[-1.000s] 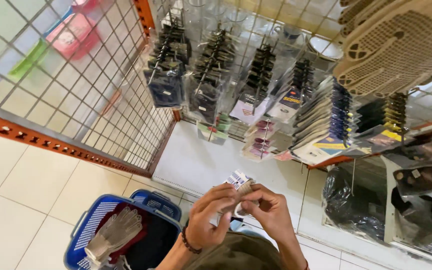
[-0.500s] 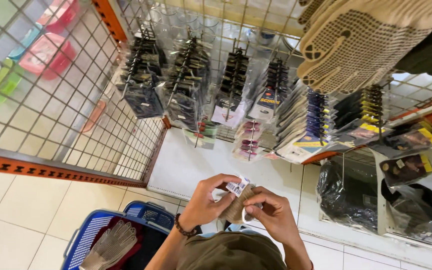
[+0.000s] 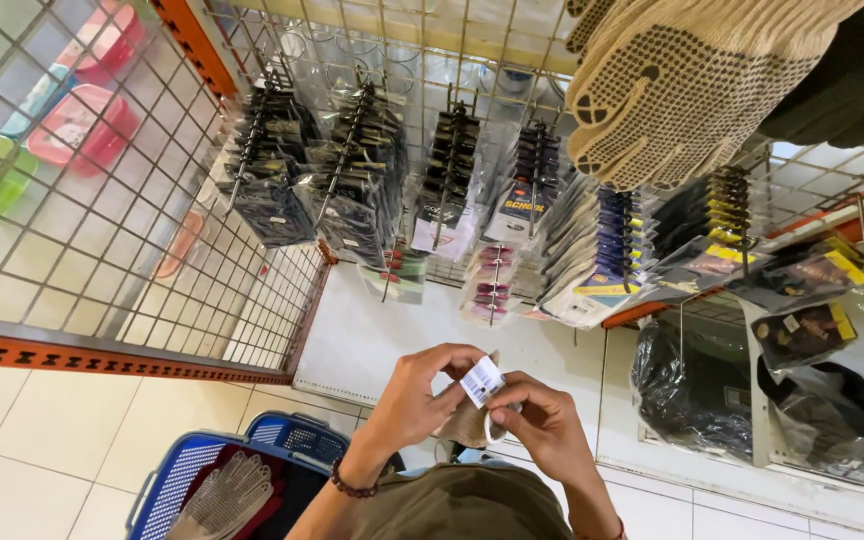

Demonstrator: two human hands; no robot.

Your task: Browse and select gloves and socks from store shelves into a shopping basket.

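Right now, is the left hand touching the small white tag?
Touching. The head view shows the left hand pinching the white tag with its fingertips, while the right hand holds it from the other side.

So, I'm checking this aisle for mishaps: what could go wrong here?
The small white tag is only pinched between the fingertips of the left hand and right hand, so it might slip and drop. It could land in the blue basket below, among the gloves.

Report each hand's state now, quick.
Left hand: closed, pinching the white tag.
Right hand: closed on the same tag and the beige item it hangs from.
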